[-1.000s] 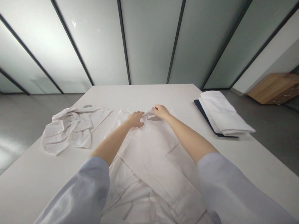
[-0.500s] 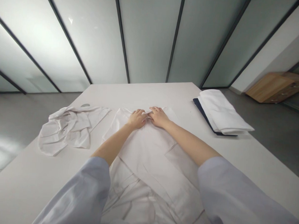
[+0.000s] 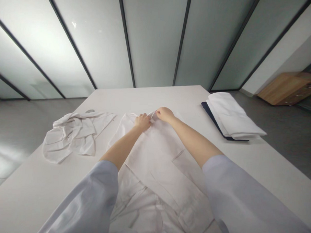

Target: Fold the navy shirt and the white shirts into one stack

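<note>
A white coat (image 3: 155,164) with a pocket on its right side lies spread before me, its near part wrinkled at the bottom of the view. At its far end, my left hand (image 3: 143,122) is closed on the cloth by the collar, fingers curled and partly hidden. Just right of it and slightly farther off, my right hand (image 3: 164,115) pinches a raised edge of the collar (image 3: 152,114). A narrow strip of cloth shows between the two hands.
A crumpled white garment (image 3: 76,132) lies on the white table (image 3: 146,97) at left, with a small grey disc (image 3: 89,111) behind it. Folded white cloth (image 3: 234,114) rests on a dark blue folded piece (image 3: 213,120) at right. A wooden cabinet (image 3: 282,89) stands beyond.
My right hand has lifted and shifted slightly away from me, drawing up the collar edge. The left hand stays almost in place on the coat.
</note>
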`<state>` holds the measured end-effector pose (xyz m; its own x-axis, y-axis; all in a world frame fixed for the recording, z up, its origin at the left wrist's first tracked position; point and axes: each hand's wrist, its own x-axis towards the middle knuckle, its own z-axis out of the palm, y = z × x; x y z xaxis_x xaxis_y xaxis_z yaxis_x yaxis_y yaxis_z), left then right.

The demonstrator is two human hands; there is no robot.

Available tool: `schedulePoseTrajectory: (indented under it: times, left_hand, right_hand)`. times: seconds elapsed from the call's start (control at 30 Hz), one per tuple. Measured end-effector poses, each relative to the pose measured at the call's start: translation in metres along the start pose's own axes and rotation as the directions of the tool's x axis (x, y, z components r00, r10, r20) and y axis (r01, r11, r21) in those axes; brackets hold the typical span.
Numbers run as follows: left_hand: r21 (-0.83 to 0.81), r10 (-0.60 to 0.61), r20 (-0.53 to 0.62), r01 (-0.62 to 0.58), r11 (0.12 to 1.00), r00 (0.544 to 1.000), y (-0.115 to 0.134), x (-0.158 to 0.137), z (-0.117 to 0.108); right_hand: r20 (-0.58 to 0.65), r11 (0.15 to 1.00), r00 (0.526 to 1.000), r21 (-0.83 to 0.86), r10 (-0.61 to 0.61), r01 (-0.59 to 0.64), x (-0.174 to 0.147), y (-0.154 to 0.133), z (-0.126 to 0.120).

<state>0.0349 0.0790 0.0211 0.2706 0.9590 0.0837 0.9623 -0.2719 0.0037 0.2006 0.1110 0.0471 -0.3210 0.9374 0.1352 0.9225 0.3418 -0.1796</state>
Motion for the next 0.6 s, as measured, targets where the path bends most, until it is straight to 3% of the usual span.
schedulePoseTrajectory:
  times: [0.2, 0.43, 0.5, 0.6]
  left_hand:
    - [-0.026, 0.041, 0.019, -0.04, 0.999, 0.999, -0.008, 0.002, 0.004]
    - [-0.005, 0.163, 0.009, -0.163, 0.987, 0.987, -0.017, 0.003, 0.004]
    - [-0.009, 0.173, 0.008, -0.173, 0.985, 0.985, -0.019, 0.003, 0.004]
    - [-0.109, 0.126, -0.021, -0.128, 0.986, 0.992, -0.024, 0.007, 0.006]
  right_hand:
    - [-0.01, 0.989, 0.989, -0.032, -0.145, 0.144, -0.005, 0.006, 0.002]
    - [0.109, 0.922, 0.945, -0.21, -0.308, 0.324, -0.023, -0.002, 0.008]
    - [0.109, 0.921, 0.944, -0.212, -0.311, 0.327, -0.026, -0.003, 0.012]
    - [0.045, 0.963, 0.973, -0.136, -0.228, 0.232, -0.025, 0.0, 0.017]
